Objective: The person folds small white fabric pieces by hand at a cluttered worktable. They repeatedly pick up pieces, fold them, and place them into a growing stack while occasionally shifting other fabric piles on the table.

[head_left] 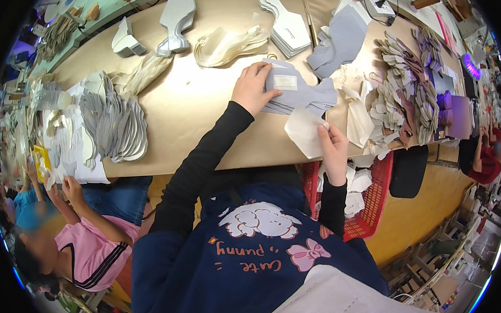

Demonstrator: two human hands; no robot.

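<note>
We find the grey stack [315,95] under the left grip [251,90], thumb and fingers spread on it; the right grip [334,146] pinches a cream sheet [304,134] just beside. Brown-covered surface [197,117], crowded workshop. Cut-piece piles [112,121] hem both sides; a red basket [375,204] stands below.

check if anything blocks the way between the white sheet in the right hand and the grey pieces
Nothing visible does: the white sheet, pinched in the right hand, is beside the grey pieces; the left hand touches their left side.
</note>
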